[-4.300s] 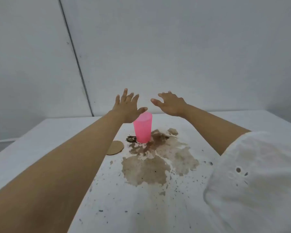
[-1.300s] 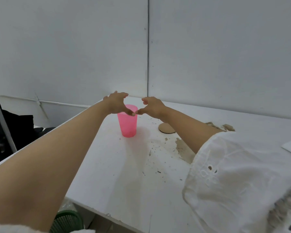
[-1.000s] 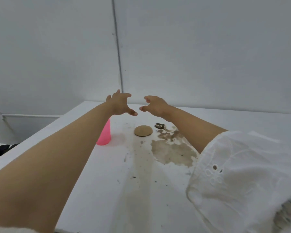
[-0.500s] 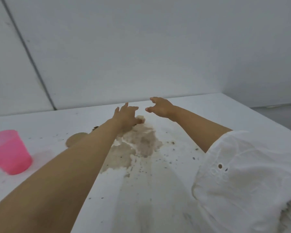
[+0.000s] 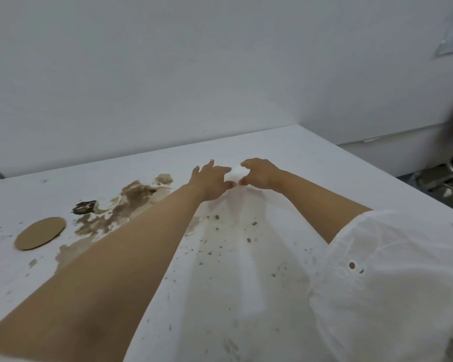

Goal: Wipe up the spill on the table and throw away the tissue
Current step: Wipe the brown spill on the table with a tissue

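Note:
A brown spill (image 5: 131,202) spreads over the white table (image 5: 246,296), left of centre, with a dark clump (image 5: 84,207) at its left edge and specks scattered to its right. A small white tissue (image 5: 236,173) lies on the table farther right. My left hand (image 5: 211,182) and my right hand (image 5: 259,174) flank it with fingers curled and apart, and the thumb tips nearly meet at its near edge. I cannot tell whether they touch it. My left forearm covers part of the spill.
A round brown cardboard disc (image 5: 40,232) lies left of the spill. The wall runs along the table's far edge. The table's right edge drops off toward metal chair legs (image 5: 450,178) on the floor.
My view has swung right, so the pink cup has left the frame. Both hands have moved right from above the spill to either side of the tissue.

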